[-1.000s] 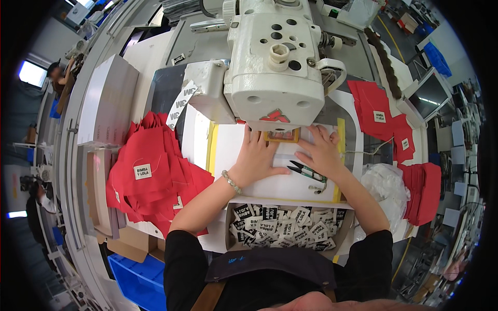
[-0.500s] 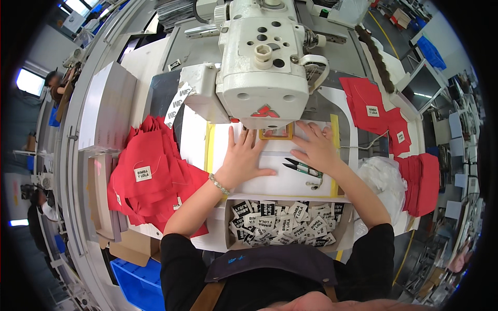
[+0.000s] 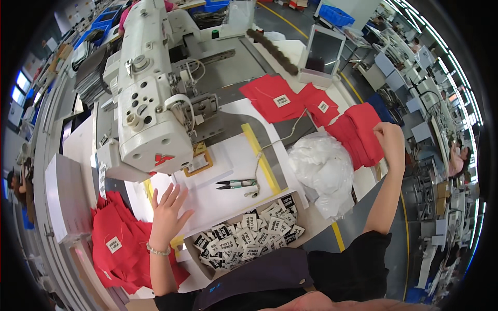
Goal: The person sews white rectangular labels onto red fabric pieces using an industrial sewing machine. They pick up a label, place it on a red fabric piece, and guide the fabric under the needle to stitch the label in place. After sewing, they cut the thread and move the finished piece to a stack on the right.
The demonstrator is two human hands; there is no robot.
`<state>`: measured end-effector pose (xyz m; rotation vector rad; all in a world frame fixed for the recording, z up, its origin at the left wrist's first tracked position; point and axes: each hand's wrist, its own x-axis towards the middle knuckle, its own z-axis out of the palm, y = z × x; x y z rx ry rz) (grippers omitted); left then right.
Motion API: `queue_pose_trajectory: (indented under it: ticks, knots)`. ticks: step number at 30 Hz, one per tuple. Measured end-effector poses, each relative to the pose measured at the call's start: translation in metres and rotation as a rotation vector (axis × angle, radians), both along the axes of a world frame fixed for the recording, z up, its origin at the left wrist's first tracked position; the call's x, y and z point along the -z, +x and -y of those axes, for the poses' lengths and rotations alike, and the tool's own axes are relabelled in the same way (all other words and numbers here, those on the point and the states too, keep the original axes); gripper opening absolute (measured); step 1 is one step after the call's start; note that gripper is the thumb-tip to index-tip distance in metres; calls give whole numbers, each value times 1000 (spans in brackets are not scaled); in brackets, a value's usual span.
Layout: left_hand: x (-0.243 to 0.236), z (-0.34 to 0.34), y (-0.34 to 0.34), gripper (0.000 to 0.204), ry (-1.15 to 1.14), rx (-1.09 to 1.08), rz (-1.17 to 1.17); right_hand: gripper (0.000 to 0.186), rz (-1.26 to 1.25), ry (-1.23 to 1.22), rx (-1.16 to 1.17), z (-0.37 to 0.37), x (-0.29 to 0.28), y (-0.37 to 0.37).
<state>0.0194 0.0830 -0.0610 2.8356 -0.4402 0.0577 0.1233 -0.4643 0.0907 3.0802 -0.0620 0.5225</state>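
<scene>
My left hand (image 3: 169, 210), a bead bracelet at its wrist, rests open with fingers spread on the white board (image 3: 210, 207) below the white sewing machine (image 3: 145, 119). My right hand (image 3: 389, 137) is at the right, fingers curled round the corner of a stack of red fabric pieces (image 3: 355, 135). A yellow-edged frame (image 3: 198, 168) is under the machine head, and black thread snips (image 3: 236, 184) lie beside it. A box of small black-and-white labels (image 3: 244, 241) sits along the near edge.
Red labelled pieces (image 3: 119, 254) pile at the left beside a white block (image 3: 67, 199); more lie at the back right (image 3: 267, 96). Crumpled white plastic (image 3: 321, 173) lies right of the board, a screen (image 3: 324, 49) stands behind. Other workers (image 3: 456, 158) sit beyond.
The view has swung to the right. My right hand has left the board beside the frame and reached the red stack on the right. My left hand has drawn back from the frame.
</scene>
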Motion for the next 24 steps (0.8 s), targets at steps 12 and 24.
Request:
queue_pose_trajectory:
  ticks: [12,24]
  knots:
    - [-25,28,2,48,-65,85,199,3,-55,-275,-207,53,52,-5]
    - [-36,41,13,42,-134,155,297,7,131,751,-213,44,22,32]
